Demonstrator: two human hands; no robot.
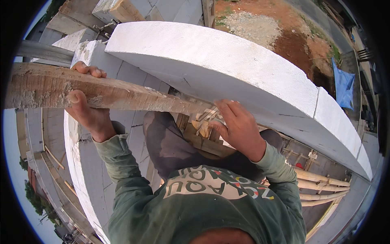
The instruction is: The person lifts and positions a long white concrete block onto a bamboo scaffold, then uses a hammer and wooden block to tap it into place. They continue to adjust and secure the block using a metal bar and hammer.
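Note:
A long, rough wooden beam (pixel 134 94), flecked with pale dried mortar, stretches from the left rim to the middle, in front of my body. My left hand (pixel 87 103) grips it near the left, with the thumb on the near side and fingers over the far side. At its right end my right hand (pixel 241 128) is closed around the beam's tip, fingers on top and thumb below. Just beyond the beam runs a white block wall (pixel 227 61) with a smooth pale top, close to the right fingertips. My knees show beneath the beam.
A second block wall (pixel 75 162) runs along my left side and meets the first at a corner. Bamboo poles (pixel 321 185) lie low at the right. Far below are reddish bare ground (pixel 290 46) and a blue tarp (pixel 343 85). A grey pipe (pixel 44 51) lies at upper left.

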